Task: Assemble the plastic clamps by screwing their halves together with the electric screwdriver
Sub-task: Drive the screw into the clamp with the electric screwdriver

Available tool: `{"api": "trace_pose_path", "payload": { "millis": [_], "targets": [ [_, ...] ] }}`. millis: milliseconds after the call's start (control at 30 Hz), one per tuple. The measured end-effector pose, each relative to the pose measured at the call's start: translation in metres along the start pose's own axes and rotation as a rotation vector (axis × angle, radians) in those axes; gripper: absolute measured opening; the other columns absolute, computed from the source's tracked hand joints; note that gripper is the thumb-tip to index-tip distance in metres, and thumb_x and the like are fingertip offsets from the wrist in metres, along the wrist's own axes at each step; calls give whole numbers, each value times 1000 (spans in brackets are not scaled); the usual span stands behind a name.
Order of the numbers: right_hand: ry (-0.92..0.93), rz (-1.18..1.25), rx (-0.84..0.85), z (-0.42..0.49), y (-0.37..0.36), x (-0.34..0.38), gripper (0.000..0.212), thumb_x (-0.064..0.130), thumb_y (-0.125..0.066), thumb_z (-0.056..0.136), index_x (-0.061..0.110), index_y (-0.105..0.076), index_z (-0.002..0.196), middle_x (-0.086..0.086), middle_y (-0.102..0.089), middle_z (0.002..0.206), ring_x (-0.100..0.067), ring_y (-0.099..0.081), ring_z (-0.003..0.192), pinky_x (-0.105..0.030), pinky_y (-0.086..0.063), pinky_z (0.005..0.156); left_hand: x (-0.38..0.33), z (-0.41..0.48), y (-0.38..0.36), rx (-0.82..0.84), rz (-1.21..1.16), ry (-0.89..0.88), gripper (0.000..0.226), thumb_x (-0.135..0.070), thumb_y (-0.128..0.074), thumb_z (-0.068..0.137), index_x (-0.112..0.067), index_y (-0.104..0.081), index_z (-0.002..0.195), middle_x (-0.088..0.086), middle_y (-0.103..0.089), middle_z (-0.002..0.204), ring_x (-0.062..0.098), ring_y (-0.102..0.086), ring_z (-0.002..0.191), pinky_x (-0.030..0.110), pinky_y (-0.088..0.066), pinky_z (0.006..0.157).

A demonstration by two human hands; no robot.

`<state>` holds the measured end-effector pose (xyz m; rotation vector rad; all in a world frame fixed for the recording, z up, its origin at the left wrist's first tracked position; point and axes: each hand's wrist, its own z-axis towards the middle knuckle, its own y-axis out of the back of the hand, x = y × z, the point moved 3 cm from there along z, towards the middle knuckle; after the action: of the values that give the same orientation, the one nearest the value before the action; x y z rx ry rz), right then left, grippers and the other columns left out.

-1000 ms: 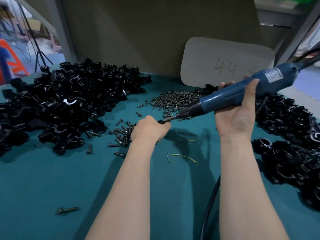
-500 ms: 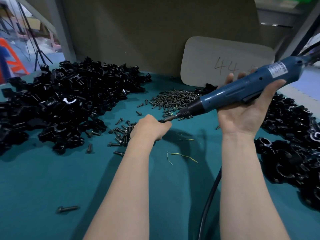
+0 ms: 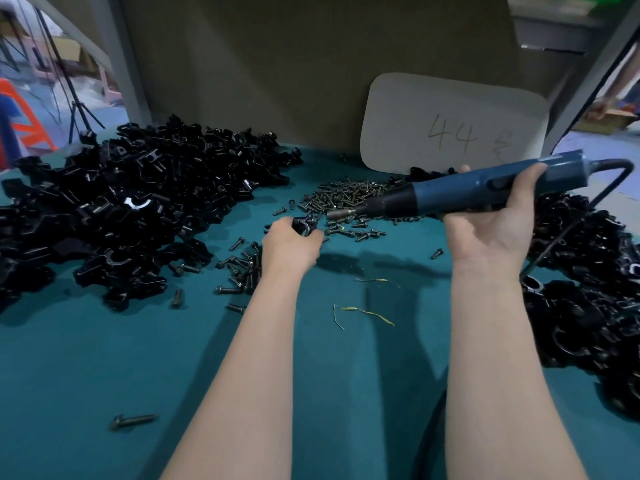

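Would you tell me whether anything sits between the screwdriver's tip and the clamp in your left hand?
Nothing visible: only open air separates the electric screwdriver from the clamp in the left hand; loose screws lie below.

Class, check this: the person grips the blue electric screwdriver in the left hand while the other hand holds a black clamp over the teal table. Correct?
No. The electric screwdriver is in the right hand, not the left; the head view shows it. The other hand, the left hand, holds the black clamp over the teal table.
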<state>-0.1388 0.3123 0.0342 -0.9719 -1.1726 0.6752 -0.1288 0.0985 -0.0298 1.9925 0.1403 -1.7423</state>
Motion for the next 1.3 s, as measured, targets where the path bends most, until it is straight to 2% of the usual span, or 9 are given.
{"api": "trace_pose_path", "payload": {
  "millis": [100, 267, 500, 567, 633, 733, 933, 1133, 1300],
  "targets": [
    [5, 13, -53, -3, -3, -2, 52, 32, -63, 90, 14, -48, 136, -10, -57, 134, -30, -56, 120, -53, -44, 100, 2, 1, -1, 8, -64, 1, 16, -21, -66, 88, -17, -55, 77, 1, -63, 66, 21, -72, 73, 42, -59, 79],
    [-51, 9, -49, -2, -1, -3, 57, 28, -67, 87, 21, -45, 138, -10, -56, 133, -30, -57, 119, -56, -46, 94, 3, 0, -1, 3, -64, -14, 16, -22, -67, 88, -17, -56, 78, 0, -64, 65, 21, -72, 74, 42, -60, 78],
    [-8, 27, -71, 1, -1, -6, 55, 29, -66, 89, 19, -44, 138, -10, -56, 133, -30, -58, 118, -55, -46, 97, 0, -3, -2, -30, 25, -22, 14, -27, -64, 90, -15, -59, 89, 0, -68, 68, 18, -71, 73, 40, -60, 78],
    [20, -22, -84, -1, -4, -6, 46, 31, -64, 90, 15, -51, 131, -9, -63, 125, -26, -64, 109, -44, -53, 90, 1, -4, -2, -49, 18, -32, 12, -27, -64, 90, -16, -59, 89, -1, -68, 68, 17, -72, 72, 38, -60, 76],
    [40, -88, -77, -2, -6, -5, 28, 29, -64, 90, 9, -61, 109, -6, -72, 97, -22, -70, 88, -35, -58, 73, 1, -5, -3, -63, 6, -41, 11, -26, -63, 90, -16, -60, 89, -2, -68, 69, 14, -71, 69, 36, -60, 75],
    [66, -146, -92, -4, -8, -7, 15, 23, -66, 90, 8, -60, 90, -3, -70, 73, -18, -68, 72, -38, -57, 76, 3, -5, -4, -70, 0, -42, 14, -27, -63, 90, -14, -61, 93, -1, -69, 69, 11, -71, 67, 34, -59, 74],
    [75, -96, -106, -1, -4, -9, 22, 32, -63, 91, 11, -58, 95, -6, -63, 94, -23, -65, 88, -46, -52, 92, 2, -8, -4, -72, 23, -35, 15, -30, -61, 91, -20, -57, 82, 0, -70, 66, 10, -71, 66, 32, -59, 71],
    [79, -197, -119, -3, -6, -11, 24, 34, -62, 92, 10, -57, 96, -6, -62, 90, -20, -66, 81, -42, -56, 87, 1, -10, -5, -67, -1, -38, 18, -28, -63, 91, -21, -55, 77, 1, -70, 67, 8, -70, 62, 37, -60, 72],
    [81, -219, -123, -3, -6, -11, 26, 35, -61, 92, 10, -56, 99, -5, -62, 90, -16, -68, 74, -39, -57, 85, 1, -9, -4, -73, 19, -35, 16, -29, -64, 90, -15, -61, 85, 1, -70, 65, 8, -70, 61, 35, -60, 71]
  ]
}}
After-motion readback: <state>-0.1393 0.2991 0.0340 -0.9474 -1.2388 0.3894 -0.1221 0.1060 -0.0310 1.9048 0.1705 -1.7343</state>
